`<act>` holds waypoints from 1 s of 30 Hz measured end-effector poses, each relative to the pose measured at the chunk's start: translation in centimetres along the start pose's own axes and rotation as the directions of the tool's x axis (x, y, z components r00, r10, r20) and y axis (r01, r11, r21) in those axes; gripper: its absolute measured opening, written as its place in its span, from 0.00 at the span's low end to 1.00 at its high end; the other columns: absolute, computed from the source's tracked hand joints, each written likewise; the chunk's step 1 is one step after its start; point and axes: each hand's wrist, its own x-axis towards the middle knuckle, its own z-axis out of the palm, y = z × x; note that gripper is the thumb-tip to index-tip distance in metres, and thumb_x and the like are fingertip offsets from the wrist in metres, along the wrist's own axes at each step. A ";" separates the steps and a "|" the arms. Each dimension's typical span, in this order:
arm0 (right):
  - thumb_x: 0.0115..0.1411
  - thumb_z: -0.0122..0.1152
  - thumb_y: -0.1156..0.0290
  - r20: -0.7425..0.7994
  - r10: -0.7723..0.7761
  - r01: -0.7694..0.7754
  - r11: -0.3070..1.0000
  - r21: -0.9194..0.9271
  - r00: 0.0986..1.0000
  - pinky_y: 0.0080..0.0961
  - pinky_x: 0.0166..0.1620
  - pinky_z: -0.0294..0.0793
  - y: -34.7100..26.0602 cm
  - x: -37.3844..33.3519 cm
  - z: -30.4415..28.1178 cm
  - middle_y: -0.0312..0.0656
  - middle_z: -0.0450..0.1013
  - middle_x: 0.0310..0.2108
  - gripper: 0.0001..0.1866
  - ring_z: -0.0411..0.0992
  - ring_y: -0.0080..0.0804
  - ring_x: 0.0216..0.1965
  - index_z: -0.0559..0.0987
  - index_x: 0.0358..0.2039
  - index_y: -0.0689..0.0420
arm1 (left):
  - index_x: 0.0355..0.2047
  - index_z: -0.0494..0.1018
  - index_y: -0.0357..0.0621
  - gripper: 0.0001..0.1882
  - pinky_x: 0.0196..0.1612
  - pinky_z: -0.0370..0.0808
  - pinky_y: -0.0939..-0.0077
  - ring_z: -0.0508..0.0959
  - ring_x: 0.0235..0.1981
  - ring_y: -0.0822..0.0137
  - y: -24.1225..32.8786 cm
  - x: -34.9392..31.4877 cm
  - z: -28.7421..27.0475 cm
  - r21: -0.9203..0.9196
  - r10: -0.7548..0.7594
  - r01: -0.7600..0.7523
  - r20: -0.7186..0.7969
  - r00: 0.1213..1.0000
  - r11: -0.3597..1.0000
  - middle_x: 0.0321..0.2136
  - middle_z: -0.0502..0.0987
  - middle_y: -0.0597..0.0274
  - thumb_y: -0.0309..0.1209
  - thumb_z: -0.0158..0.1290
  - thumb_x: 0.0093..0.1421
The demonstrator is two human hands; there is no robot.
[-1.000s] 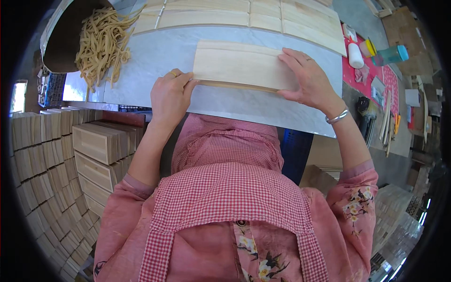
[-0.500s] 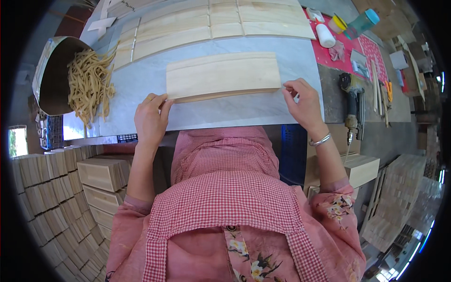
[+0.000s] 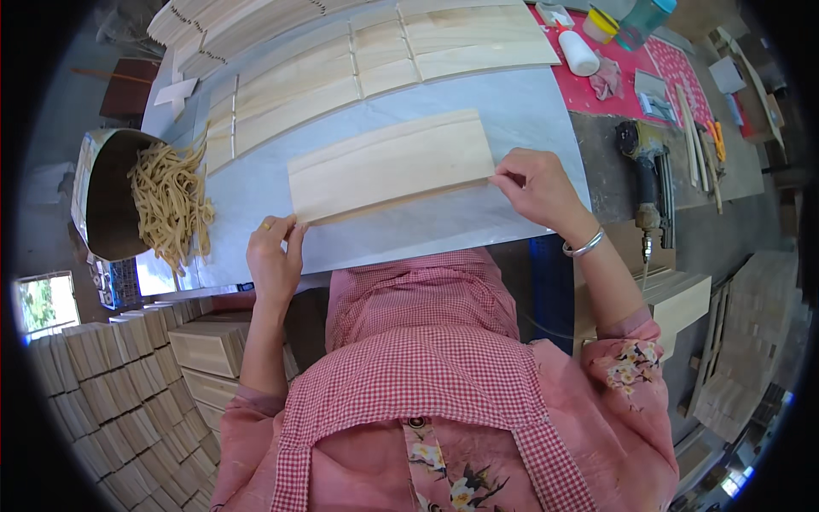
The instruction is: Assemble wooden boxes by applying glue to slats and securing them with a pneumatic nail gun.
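A pale rectangular wooden board [image 3: 392, 166] lies across the table in front of me, its right end farther from me than its left. My left hand [image 3: 275, 256] pinches the near left corner between thumb and fingers. At the near right corner, my right hand [image 3: 539, 188] has thumb and forefinger closed on the board's edge. A thin darker band runs under the near edge; whether it is a second piece or a shadow, I cannot tell.
Grooved wooden panels [image 3: 316, 94] lie beyond the board on the grey tabletop [image 3: 512, 102]. Tan rubber bands [image 3: 171, 200] spill from a box [image 3: 107, 192] at left. A white glue bottle [image 3: 578, 53] and an air tool [image 3: 646, 175] are at right. Stacked wood [image 3: 119, 384] stands lower left.
The whole view has shifted and tilted. My right thumb and fingers have closed in on the board's near right corner; my left hand stays at the left corner.
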 end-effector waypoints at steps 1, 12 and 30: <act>0.54 0.63 0.82 -0.012 0.006 -0.006 1.000 0.007 1.000 0.22 0.27 0.65 0.1 0.0 0.1 0.37 0.73 0.22 0.02 0.65 0.28 0.20 0.80 0.29 0.63 | 0.37 0.80 0.33 0.08 0.32 0.71 0.69 0.73 0.24 0.61 -0.1 0.0 0.1 0.006 0.013 -0.013 0.006 1.000 1.000 0.27 0.76 0.57 0.24 0.60 0.58; 0.59 0.58 0.77 0.019 0.246 -0.239 0.918 0.317 0.969 0.22 0.27 0.66 2.5 1.2 -1.0 0.36 0.73 0.22 0.05 0.65 0.24 0.21 0.79 0.29 0.64 | 0.40 0.79 0.39 0.14 0.43 0.72 0.69 0.77 0.36 0.59 4.9 3.5 -3.6 0.312 -0.253 0.155 0.304 0.919 0.937 0.37 0.79 0.58 0.30 0.65 0.54; 0.54 0.60 0.71 0.214 0.325 -0.261 0.924 -0.279 0.921 0.32 0.30 0.72 3.1 3.4 0.8 0.47 0.78 0.22 0.08 0.71 0.41 0.22 0.80 0.26 0.64 | 0.29 0.64 0.46 0.28 0.64 0.57 0.54 0.66 0.60 0.48 12.9 11.7 8.8 -0.209 0.391 -0.333 0.404 0.827 0.920 0.62 0.65 0.45 0.36 0.73 0.37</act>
